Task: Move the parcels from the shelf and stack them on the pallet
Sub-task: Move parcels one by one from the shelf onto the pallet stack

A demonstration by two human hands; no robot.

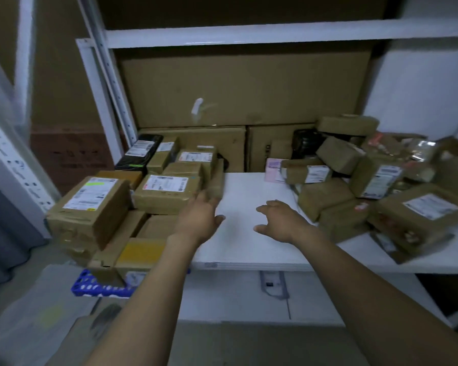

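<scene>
Head view. Left hand (198,219) and right hand (282,220) are both empty, fingers loosely spread, over the shelf (249,247).

Judgement: take a top parcel two-handed, as the parcel heap (328,204) looks loose.

The heap lies just right of the right hand, not touching. The pallet (90,287) sits low at left.
</scene>
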